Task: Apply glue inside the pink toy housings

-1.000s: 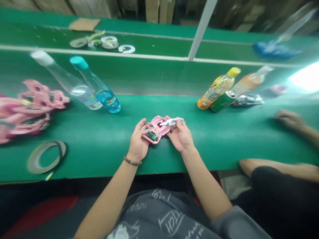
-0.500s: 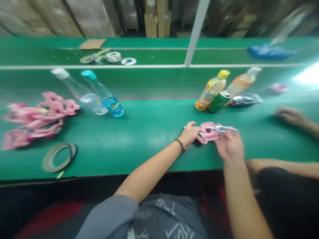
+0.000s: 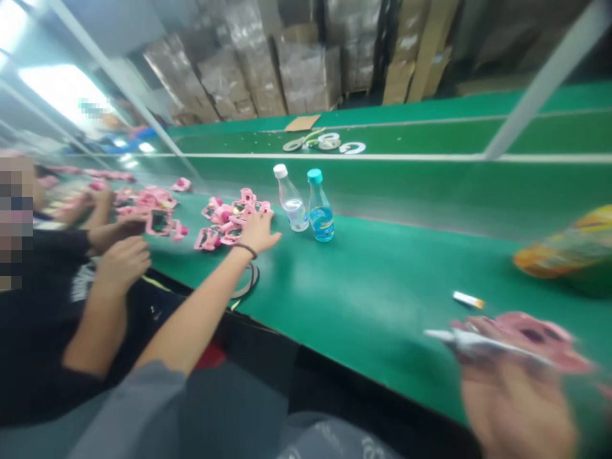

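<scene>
Left hand (image 3: 255, 233) beside pink casings (image 3: 229, 223); right hand (image 3: 516, 408) — blurred — holds 1 casing (image 3: 530, 335)

Two bottles are standing on the green bench (image 3: 382, 287) ahead of me, the white-capped one (image 3: 293, 207) just beside the teal-capped one (image 3: 320, 213). A yellow bottle (image 3: 568, 250) is blurring at the right edge. A tape roll (image 3: 249, 280) is lying by the bench's near edge. A co-worker (image 3: 38, 306) is sitting at my left. Cartons (image 3: 248, 64) are stacking up behind the far bench, where a cardboard sheet (image 3: 302, 122) and more tape rolls (image 3: 325, 143) are lying.
</scene>
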### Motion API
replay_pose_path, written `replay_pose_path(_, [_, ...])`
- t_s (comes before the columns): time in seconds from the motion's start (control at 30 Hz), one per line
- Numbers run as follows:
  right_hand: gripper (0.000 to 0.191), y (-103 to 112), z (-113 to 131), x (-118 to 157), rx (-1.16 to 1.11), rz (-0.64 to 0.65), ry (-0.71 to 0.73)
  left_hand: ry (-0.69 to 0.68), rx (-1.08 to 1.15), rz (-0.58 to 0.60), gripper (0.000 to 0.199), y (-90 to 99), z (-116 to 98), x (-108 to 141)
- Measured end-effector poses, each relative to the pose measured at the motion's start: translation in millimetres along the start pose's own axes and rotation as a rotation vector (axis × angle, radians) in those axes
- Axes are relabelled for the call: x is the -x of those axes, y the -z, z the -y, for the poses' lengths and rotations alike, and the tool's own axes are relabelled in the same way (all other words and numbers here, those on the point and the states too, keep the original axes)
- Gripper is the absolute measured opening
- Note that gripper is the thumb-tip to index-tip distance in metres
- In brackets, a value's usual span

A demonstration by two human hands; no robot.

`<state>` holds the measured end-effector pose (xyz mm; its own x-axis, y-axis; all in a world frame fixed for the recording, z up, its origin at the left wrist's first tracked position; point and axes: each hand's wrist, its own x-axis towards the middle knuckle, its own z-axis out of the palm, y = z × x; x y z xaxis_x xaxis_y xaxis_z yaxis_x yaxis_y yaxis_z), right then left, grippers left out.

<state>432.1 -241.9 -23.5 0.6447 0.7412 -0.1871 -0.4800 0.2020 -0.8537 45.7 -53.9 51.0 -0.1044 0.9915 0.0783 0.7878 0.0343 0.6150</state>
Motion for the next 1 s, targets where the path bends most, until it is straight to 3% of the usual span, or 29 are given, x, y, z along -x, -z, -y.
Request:
replay_pose_path(0.07, [0.008,-27.2,-30.2,22.8,0.100,0.080,-0.147,0.050,-0.108,-0.027,0.065,37.9,28.7,-36.6])
replay_pose_path(0.13, [0.010,-50.5,-58.2,33.8,0.136,0.192,-0.257,0.074,-0.178,-0.002,0.069,58.0,46.6,-68.3])
replay_pose_path(0.2, [0.009,-73.4,-81.9,36.1,0.131,0.293,-0.302,0.073,-0.223,0.026,0.069,62.9,57.8,-93.6])
replay_pose_path(0.33, [0.013,-125.2,-115.7,37.1,0.065,0.528,-0.285,-0.012,-0.287,0.090,0.071,49.6,74.2,-126.5])
replay_pose_path(0.4, [0.015,-148.8,-125.6,39.7,0.062,0.607,-0.290,-0.061,-0.329,0.144,0.074,43.4,82.4,-136.1])
replay_pose_path(0.63, [0.015,-211.8,-146.5,36.4,0.026,0.605,-0.426,-0.083,-0.639,0.337,0.096,46.2,107.4,-146.3])
replay_pose_path(0.8, [0.023,-282.2,-185.8,45.9,-0.032,0.672,-0.472,-0.090,-0.792,0.417,0.115,54.6,116.3,-138.1])
replay_pose_path(0.87, [0.018,-310.0,-205.5,54.9,-0.027,0.678,-0.502,-0.094,-0.823,0.427,0.106,61.4,117.3,-138.7])
replay_pose_path(1.0, [0.010,-357.5,-239.9,63.0,0.007,0.645,-0.548,-0.056,-0.851,0.427,0.052,70.9,115.1,-157.8])
